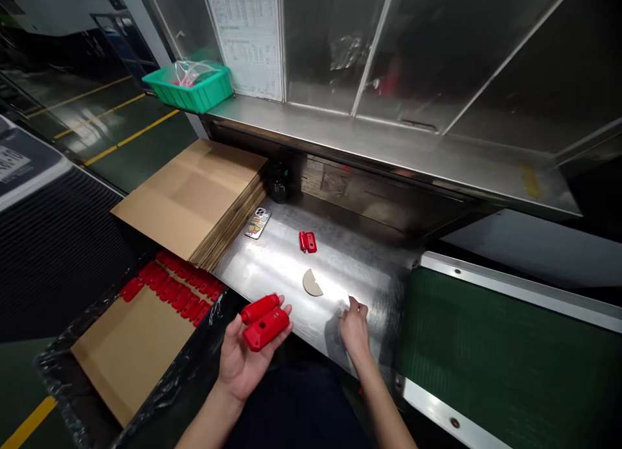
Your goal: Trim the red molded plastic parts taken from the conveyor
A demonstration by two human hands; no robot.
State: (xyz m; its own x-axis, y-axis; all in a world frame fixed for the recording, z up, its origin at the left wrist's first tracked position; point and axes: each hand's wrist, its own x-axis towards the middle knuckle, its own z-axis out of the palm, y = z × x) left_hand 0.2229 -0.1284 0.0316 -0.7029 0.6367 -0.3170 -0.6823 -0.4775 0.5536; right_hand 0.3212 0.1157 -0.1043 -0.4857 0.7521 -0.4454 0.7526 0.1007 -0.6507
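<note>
Steel desk [291, 261], factory line. L hand [243, 358] fingers cupped under two red housings [265, 322]; R hand [354, 329] fingers curled, empty, on desk. Box [131, 345] beside L fingers: one row packed, most unfilled.

A stack of flat brown cardboard sheets [192, 196] covers the shiny steel table's [369, 267] left edge. A small red plastic clip [308, 241] lies mid-table, behind a tan half-round cardboard piece [312, 283].
</note>
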